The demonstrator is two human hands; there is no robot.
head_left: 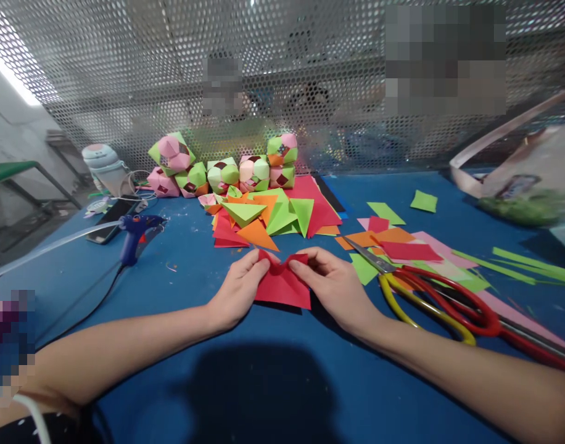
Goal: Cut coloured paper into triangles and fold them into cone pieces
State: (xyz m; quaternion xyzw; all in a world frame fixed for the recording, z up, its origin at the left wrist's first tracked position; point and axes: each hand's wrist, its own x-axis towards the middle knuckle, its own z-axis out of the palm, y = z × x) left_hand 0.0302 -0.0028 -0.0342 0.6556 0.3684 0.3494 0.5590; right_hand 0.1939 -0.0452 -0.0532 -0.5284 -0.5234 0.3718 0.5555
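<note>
A red sheet of paper (282, 288) is held between my two hands, just above the blue table. Its far edge bends down in the middle between my thumbs. My left hand (240, 285) pinches the far left corner, thumb on top. At the far right corner, my right hand (331, 280) grips it the same way. Beyond the paper lies a heap of green, orange and red paper pieces (248, 216), some folded into triangles. Yellow-handled scissors (393, 277) lie to the right of my right hand, next to red-handled scissors (453, 296).
Folded paper balls (222, 176) stand in a row at the back, some stacked. On the left are a blue glue gun (137, 237), a phone (109, 219) and a pale cup (107, 169). Paper scraps (425, 246) and a plastic bag (532, 179) lie right.
</note>
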